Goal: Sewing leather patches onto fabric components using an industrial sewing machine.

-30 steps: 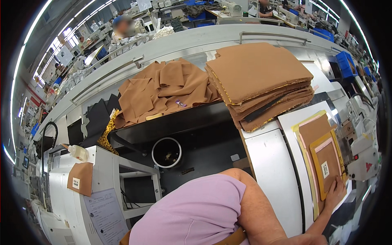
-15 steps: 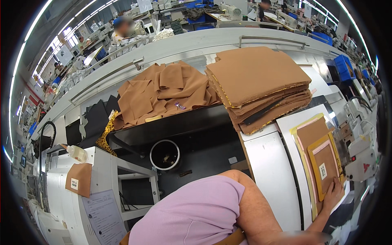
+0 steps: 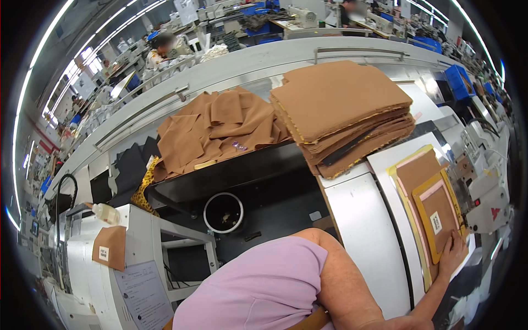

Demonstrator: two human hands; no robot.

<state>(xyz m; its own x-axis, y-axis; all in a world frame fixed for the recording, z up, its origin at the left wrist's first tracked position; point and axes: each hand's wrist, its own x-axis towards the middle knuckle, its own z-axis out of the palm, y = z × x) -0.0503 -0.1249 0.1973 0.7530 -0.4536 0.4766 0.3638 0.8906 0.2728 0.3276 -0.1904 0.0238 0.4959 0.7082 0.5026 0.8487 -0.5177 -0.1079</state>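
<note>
I am leaning over a white bench [image 3: 363, 220] in a sewing workshop, my shoulder in a lilac sleeve [image 3: 264, 291] filling the lower middle of the view. My right hand [image 3: 452, 254] lies flat, fingers spread, pressing the near edge of a yellow-framed template [image 3: 434, 217] that holds a tan fabric piece [image 3: 437, 212] with a small white label on it. So the hand grips nothing; it is open and pinning the template down. My left hand is out of sight, so I cannot tell its state.

The template rests on a second, larger tan piece [image 3: 415, 173] and sits just left of a white sewing machine head [image 3: 484, 192]. My fingertips touch the template's lower right corner, with the fabric directly beyond them.

I judge this to be the positioning step: lining the framed piece up beside the machine. The next move would call for a steady, flat push that keeps the frame square and the fabric unwrinkled.

Farther away, a tall stack of tan panels [image 3: 344, 110] and a loose heap of smaller tan pieces [image 3: 214, 132] lie on a dark shelf, above a round white-rimmed cup [image 3: 223, 213].
</note>
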